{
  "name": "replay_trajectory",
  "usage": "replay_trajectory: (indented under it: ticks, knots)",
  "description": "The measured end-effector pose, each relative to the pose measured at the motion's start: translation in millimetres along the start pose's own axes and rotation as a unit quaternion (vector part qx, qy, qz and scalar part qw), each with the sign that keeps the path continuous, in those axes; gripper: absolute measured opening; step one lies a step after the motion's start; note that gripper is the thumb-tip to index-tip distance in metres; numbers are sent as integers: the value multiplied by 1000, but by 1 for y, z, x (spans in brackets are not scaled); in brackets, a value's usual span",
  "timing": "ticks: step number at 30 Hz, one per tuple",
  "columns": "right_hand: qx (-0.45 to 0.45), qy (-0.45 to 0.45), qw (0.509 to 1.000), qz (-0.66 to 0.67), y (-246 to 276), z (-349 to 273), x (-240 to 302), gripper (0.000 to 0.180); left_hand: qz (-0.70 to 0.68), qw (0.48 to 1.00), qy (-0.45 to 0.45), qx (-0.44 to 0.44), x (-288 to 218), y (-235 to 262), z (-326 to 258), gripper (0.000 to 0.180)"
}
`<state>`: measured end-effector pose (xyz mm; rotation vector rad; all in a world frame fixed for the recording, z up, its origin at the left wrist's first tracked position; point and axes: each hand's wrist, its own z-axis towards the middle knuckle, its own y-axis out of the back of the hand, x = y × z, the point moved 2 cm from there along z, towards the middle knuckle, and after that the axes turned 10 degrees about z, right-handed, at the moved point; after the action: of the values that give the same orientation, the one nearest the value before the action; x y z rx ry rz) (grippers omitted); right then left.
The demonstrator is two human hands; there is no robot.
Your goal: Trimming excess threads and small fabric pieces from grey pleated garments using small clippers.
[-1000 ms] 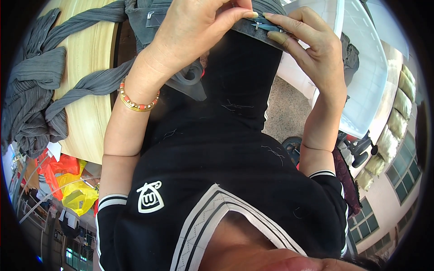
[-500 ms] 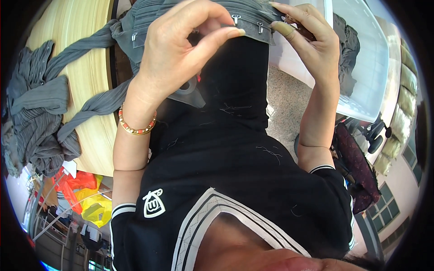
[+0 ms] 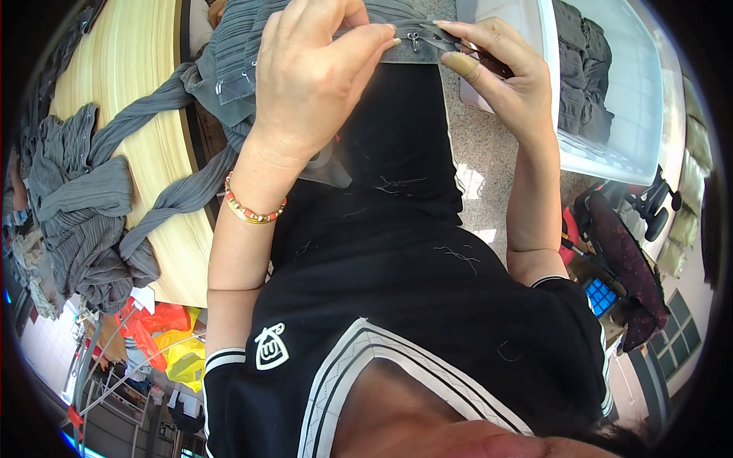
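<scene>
A grey pleated garment (image 3: pixel 233 40) lies over my lap, and several small metal hooks are fixed along its flat edge band. My left hand (image 3: pixel 305 80) is closed on that band, thumb and forefinger pinching it beside a metal hook (image 3: pixel 413 41). From the other side my right hand (image 3: pixel 510 76) grips small thread snips (image 3: pixel 438 38); their blades are parted at the band, just right of the hook. The thumb of that hand has a tan covering on its tip. Whether the blades touch a thread is too small to tell.
Left of me, twisted grey garment lengths cross a pale wooden table (image 3: pixel 164 252) to a heap of grey garments (image 3: pixel 80 191). At right stands a translucent plastic bin (image 3: pixel 611 164) with folded grey fabric (image 3: pixel 580 84). Red and yellow plastic bags (image 3: pixel 183 355) hang at lower left.
My right hand has come left with the snips, whose blades now show at the band. One hook shows between my hands where two did before. The whole view has shifted slightly.
</scene>
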<state>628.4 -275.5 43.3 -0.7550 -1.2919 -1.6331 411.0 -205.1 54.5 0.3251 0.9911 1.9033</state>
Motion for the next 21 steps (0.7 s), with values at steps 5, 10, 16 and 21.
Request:
replay_trajectory:
  ticks: [5,10,16,21]
  knots:
    - [8,39,999,7,-1,-1,-2,38,-30,999,-14,-15,2,-6,-2,12]
    - [21,49,999,2,1,0,-1,39,-54,999,2,-1,-2,-7,-4,11]
    - [18,-15,999,26,-2,10,26,33,-68,997,30,26,-4,-4,-1,8]
    - [33,-5,999,27,-3,9,24,31,-68,996,37,38,-4,-6,-1,8]
